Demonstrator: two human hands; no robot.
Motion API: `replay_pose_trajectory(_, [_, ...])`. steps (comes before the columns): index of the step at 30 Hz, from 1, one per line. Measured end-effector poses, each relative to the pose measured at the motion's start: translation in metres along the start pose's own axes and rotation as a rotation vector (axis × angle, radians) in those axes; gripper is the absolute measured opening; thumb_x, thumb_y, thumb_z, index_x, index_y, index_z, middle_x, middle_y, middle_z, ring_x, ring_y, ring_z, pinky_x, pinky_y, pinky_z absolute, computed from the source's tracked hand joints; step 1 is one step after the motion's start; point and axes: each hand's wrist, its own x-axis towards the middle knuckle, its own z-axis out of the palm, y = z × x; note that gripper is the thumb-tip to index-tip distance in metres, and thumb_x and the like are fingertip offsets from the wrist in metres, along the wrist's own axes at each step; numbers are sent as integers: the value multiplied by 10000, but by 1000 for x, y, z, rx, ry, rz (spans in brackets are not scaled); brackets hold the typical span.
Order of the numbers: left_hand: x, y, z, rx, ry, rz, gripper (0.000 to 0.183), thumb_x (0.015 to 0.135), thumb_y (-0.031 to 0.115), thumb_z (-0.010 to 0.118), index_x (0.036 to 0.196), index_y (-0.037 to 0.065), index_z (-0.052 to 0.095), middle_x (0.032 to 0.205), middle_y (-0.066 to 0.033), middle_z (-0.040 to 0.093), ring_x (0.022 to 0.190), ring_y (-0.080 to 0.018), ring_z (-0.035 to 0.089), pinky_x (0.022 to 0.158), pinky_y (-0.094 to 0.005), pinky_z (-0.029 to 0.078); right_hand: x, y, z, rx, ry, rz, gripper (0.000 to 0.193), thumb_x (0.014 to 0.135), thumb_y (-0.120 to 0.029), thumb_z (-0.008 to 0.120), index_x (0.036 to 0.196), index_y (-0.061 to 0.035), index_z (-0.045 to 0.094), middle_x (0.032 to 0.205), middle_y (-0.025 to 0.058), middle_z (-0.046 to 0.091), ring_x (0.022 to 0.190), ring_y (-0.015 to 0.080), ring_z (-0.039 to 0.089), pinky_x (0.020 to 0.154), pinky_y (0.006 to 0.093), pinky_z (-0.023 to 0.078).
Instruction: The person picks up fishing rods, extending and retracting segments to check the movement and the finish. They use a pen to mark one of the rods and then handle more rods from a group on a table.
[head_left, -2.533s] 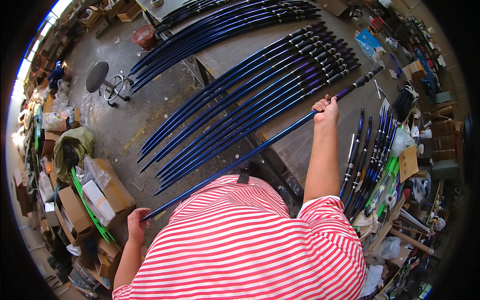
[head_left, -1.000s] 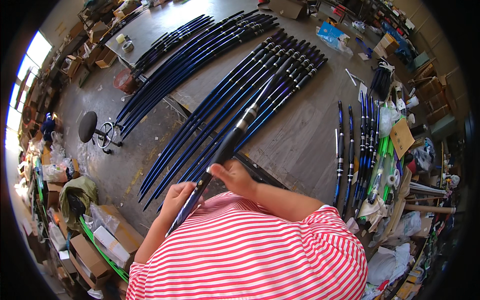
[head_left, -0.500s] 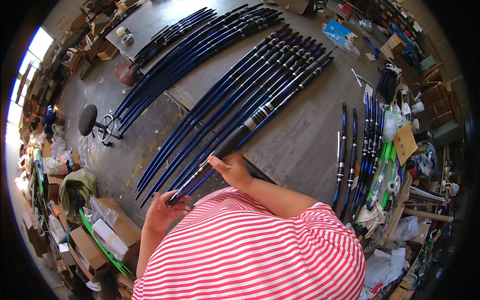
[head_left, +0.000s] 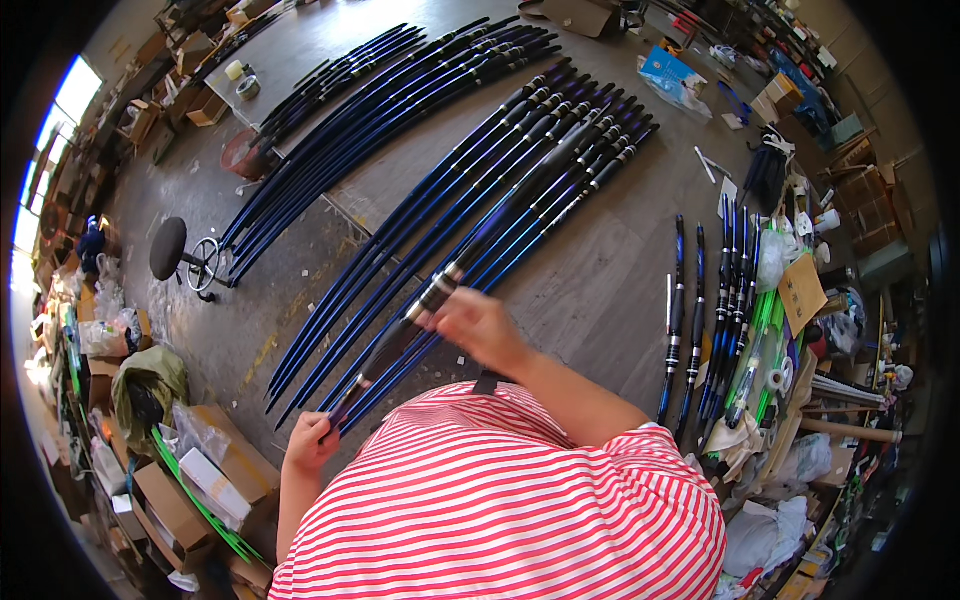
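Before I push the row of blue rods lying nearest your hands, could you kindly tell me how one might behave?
The blue rods look slender and round, so one may roll sideways. Their glossy finish might feel slippery. The thick black grips suggest more weight at that end.

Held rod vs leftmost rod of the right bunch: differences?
The held rod is in the left hand; the leftmost rod rests on the table. The held rod slants up to the right; the leftmost rod runs nearly straight up the picture. Both are dark with pale bands.
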Motion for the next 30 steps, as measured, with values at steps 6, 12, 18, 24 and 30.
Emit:
replay_pose_trajectory(6, [-51, -5, -45, 52, 87, -40, 389, 771, 352, 645, 819, -32, 603, 465, 8, 422, 358, -55, 314, 342, -214, 208, 5, -22, -55, 477, 383, -38, 496, 879, -387, 466, 1173, 7, 407, 1032, 153, 581, 937, 236, 590, 840, 368, 472])
replay_pose_trajectory(12, [-99, 4, -70, 39, 99, -16, 341, 755, 281, 670, 830, -48, 620, 474, 14, 416, 360, -55, 288, 341, -224, 177, 0, -28, -65, 527, 443, 16, 399, 897, -308, 458, 1135, 13, 460, 957, 171, 608, 919, 254, 600, 827, 377, 487])
replay_pose_trajectory(18, [-129, 10, -79, 83, 163, -47, 313, 744, 268, 679, 784, -36, 615, 473, 6, 417, 369, -67, 295, 348, -233, 183, -8, -25, -64, 418, 369, 68, 299, 864, -221, 533, 1018, 34, 563, 958, 175, 611, 891, 242, 613, 805, 351, 505])
replay_pose_trajectory(24, [-148, 11, -89, 153, 211, -36, 336, 737, 284, 681, 789, -42, 617, 471, 3, 420, 368, -70, 300, 348, -235, 184, -13, -26, -73, 489, 412, 28, 261, 850, -199, 556, 981, 24, 585, 937, 161, 617, 879, 231, 615, 799, 345, 507])
replay_pose_trajectory(30, [-160, 10, -97, 207, 251, -32, 359, 730, 299, 684, 793, -47, 618, 470, 1, 423, 367, -72, 306, 348, -237, 185, -18, -26, -80, 487, 396, 72, 243, 830, -159, 580, 993, 21, 577, 906, 139, 625, 856, 213, 619, 760, 322, 522])
